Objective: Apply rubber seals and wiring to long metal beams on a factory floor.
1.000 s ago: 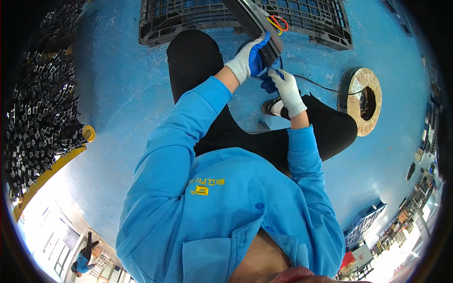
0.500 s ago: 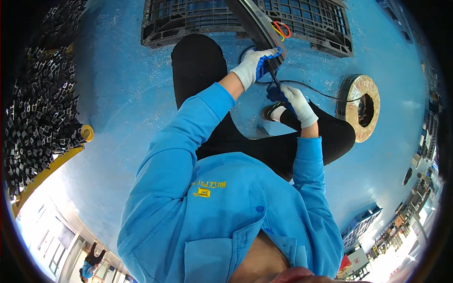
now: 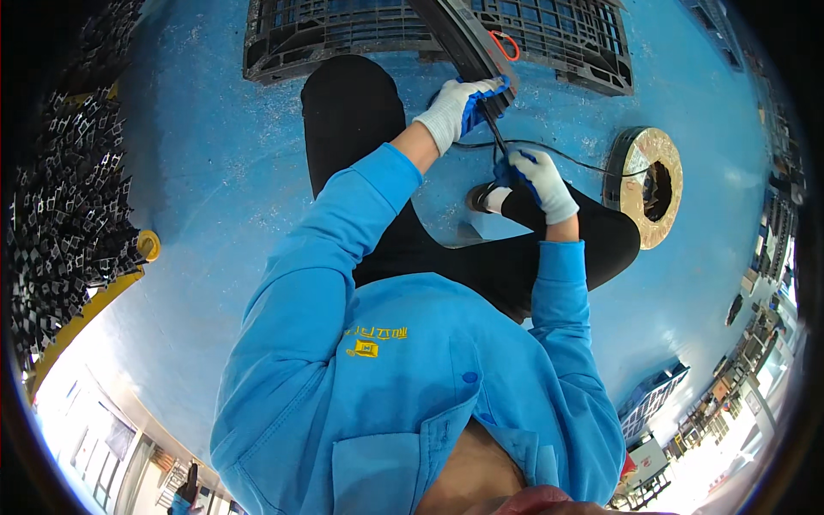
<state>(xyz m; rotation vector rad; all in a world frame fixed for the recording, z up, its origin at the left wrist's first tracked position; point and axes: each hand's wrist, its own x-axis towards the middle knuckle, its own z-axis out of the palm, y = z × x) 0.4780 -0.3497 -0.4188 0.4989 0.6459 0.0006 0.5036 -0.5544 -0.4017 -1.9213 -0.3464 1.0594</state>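
Both my hands wear white knit gloves with blue palms. My left hand [image 3: 463, 107] is closed around the near end of a long dark profile bar [image 3: 468, 47], which slants away to the top of the view. A thin black strip [image 3: 495, 133] runs from the bar's end to my right hand [image 3: 541, 184]. The fingers of that hand are closed on the strip, just nearer to me and to the right. From there a black length curves right toward a wrapped coil [image 3: 633, 184]. My palms hide part of the strip.
Beyond my knees lies a black plastic pallet [image 3: 343, 39], under the bar. A red loop [image 3: 506, 45], perhaps a scissors handle, sits beside the bar. Stacked dark profiles [image 3: 73, 215] fill the left, by a yellow rail [image 3: 86, 322]. A blue crate [image 3: 657, 399] stands lower right.
My right hand has turned and its fingers have shifted along the strip. The yellow loop beside the red one no longer shows. The whole view has shifted slightly.
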